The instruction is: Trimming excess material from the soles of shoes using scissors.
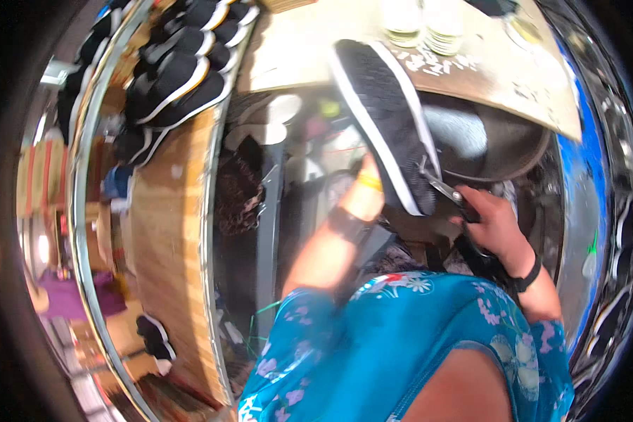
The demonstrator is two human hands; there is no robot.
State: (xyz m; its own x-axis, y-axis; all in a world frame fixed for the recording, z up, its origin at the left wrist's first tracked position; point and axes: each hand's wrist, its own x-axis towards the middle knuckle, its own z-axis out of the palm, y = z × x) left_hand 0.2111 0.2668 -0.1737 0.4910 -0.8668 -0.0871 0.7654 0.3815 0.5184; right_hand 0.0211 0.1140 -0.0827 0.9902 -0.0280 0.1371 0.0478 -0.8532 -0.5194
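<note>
A black sneaker (383, 98) with a textured upper and a white sole edge is held up in front of me, tilted, one end toward the table. Behind its left side is my left hand (370, 169), mostly hidden; it supports the shoe, and its fingers do not show. My right hand (491, 219) is closed around the dark handles of a pair of scissors (444, 188). Their metal blades reach the near end of the shoe, at its right edge. Whether they are cutting a thread there I cannot make out.
A pale worktable (295, 53) at the far side bears two light-coloured shoes (423, 32) and scattered white scraps (436, 65). A dark, rounded basin (499, 141) sits below its edge. To the left, several black shoes (183, 77) fill one end of a wooden shelf (172, 211) with a metal rim.
</note>
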